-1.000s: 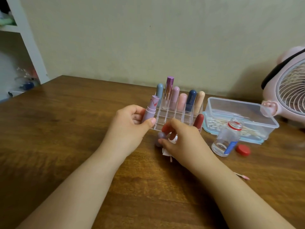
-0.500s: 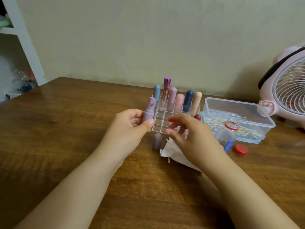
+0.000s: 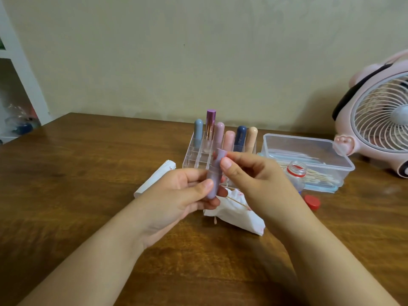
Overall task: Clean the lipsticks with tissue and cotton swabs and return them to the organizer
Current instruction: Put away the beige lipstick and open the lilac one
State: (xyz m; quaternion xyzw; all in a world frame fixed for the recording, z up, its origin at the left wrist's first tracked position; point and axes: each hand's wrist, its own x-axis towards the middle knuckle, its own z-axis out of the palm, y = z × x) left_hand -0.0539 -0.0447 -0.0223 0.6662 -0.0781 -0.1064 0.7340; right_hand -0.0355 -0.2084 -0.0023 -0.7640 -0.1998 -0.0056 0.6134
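My left hand [image 3: 176, 195] grips a lilac lipstick [image 3: 212, 184] upright in front of the clear organizer [image 3: 194, 157]. My right hand [image 3: 260, 180] pinches the lilac cap [image 3: 220, 154] at the lipstick's top end. Several capped lipsticks [image 3: 229, 140] stand in the organizer's back row. A stained white tissue [image 3: 238, 216] lies on the table under my hands, with a cotton swab [image 3: 237, 203] lying across it.
A folded white tissue [image 3: 154, 180] lies left of the organizer. To the right sit a clear box of cotton swabs [image 3: 309, 149], an open small bottle [image 3: 295, 173] and its red cap [image 3: 312, 202]. A pink fan [image 3: 375, 120] stands at far right.
My right hand let go of the tissue, picked the lilac cap up from the table and brought it to the lipstick's top. My left hand lowered the lipstick slightly toward me.
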